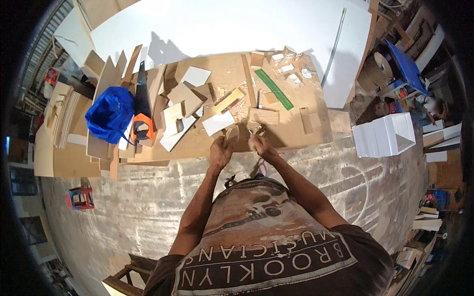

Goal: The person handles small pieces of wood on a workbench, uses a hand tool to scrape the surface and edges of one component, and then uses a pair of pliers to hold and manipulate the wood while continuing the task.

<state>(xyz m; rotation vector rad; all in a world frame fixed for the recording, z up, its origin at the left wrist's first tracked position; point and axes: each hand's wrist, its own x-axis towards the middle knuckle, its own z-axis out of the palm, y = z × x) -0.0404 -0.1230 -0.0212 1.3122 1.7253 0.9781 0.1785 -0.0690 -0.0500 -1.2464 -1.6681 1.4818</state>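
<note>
At the near edge of the wooden worktable (pixel 316 133), my left hand (pixel 220 153) is closed on a small brown wood piece (pixel 232 135). A short way to its right, my right hand (pixel 262 147) is closed around a thin tool, mostly hidden by the fingers; its kind cannot be made out. Light wood shavings lie just beyond my right hand. Past them rests a small wooden block (pixel 264 116), and a white-faced board piece (pixel 218 123) lies beyond my left hand. A green strip (pixel 274 89) slants across the table farther off.
A saw with an orange handle (pixel 142 127) and a blue bag (pixel 109 113) stand at the table's left, among upright boards. Board offcuts (pixel 185 101) crowd the left half. Small wooden house-like pieces (pixel 289 55) sit far right. A white box (pixel 382 135) stands right of the table.
</note>
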